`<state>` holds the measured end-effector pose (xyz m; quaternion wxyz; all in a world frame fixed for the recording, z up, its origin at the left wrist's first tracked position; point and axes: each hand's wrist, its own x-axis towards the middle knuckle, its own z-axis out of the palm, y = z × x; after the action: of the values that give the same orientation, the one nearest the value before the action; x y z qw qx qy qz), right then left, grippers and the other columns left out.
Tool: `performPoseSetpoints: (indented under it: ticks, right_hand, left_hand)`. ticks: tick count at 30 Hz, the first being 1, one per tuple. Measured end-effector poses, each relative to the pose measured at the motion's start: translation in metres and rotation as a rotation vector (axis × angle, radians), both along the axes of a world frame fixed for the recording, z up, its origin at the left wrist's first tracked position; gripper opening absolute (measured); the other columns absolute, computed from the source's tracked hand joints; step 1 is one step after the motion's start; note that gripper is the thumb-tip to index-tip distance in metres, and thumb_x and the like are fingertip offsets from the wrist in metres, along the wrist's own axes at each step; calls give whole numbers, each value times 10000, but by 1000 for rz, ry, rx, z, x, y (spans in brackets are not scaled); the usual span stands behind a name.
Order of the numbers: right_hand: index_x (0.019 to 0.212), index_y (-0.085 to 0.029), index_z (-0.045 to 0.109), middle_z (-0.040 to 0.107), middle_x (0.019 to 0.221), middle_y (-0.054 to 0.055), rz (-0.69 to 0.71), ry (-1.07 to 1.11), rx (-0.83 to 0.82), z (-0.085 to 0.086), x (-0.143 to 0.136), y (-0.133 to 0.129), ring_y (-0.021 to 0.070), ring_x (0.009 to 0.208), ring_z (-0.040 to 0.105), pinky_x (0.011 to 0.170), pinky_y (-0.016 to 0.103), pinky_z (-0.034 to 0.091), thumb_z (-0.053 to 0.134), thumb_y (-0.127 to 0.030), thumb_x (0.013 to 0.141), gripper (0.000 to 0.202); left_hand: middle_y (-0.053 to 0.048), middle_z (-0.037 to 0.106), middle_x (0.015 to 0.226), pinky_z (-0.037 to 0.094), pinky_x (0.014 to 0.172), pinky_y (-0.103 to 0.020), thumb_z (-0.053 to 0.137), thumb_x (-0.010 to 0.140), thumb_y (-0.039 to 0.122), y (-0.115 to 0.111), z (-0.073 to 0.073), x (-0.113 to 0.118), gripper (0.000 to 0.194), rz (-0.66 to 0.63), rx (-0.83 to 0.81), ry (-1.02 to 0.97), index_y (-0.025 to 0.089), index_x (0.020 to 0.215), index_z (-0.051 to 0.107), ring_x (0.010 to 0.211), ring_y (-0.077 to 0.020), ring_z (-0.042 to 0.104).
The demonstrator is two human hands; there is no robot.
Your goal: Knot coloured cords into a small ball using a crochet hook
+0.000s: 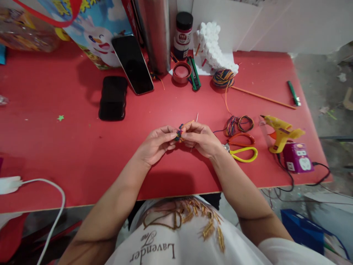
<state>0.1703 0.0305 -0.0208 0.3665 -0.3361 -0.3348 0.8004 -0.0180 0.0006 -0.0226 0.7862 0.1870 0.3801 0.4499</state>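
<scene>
A small multicoloured piece of crocheted yarn (179, 134) is pinched between my two hands above the red table. My left hand (160, 143) is closed on its left edge with thumb and fingertips. Closed on its right edge is my right hand (202, 140); a thin metal hook or needle (197, 116) sticks out above and below those fingers, its middle hidden by them. An orange strand runs over the right fingertips. To the right lies a loose bundle of yarn (233, 125), with a strand leading toward my right hand. Scissors with red and yellow handles (243, 154) lie beside my right wrist.
A yarn ball (223, 78), a thin orange stick (264, 97) and a green cutter (194, 73) lie farther back. At right are a yellow glue gun (284, 132) and purple box (299, 158). Two dark phones, one a black phone (113, 98), are back left.
</scene>
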Motion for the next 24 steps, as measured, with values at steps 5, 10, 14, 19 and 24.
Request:
performPoseSetpoints:
  ticks: [5,10,14,19,24]
  right_hand:
    - [801,-160,706,593,620,-69,29,-5,-26,0,0,0,33,481,392,487,207,297,939,-294,730,277]
    - [882,-156,725,605,624,-65,99,-81,9,-6,1,0,46,503,438,459,194,304,982,-315,716,345]
    - [802,-164,671,558,580,-90,74,-58,-26,-8,1,-1,25,464,377,441,181,265,990,-300,699,363]
    - [909,-167,689,609,642,-84,120,-36,-53,-1,2,1,23,452,385,398,174,234,999,-283,677,404]
    - [920,-176,655,540,593,-116,154,15,-117,4,3,1,10,427,292,391,169,179,982,-288,711,403]
  left_hand:
    - [4,604,690,371,466,-153,951,636,202,1,2,5,266,27,-80,-64,122,771,737,551,-46,466]
    - [24,562,671,351,449,-155,943,646,164,1,4,8,274,129,-136,-115,125,751,693,532,-40,444]
    - [12,581,707,364,450,-162,898,648,135,1,6,7,239,117,-172,-140,110,777,697,532,-39,449]
    - [25,536,684,361,453,-160,890,658,134,2,7,5,237,118,-151,-132,116,730,665,535,-37,435]
    - [21,550,677,345,451,-151,924,648,166,2,6,5,259,111,-145,-75,116,754,693,536,-36,424]
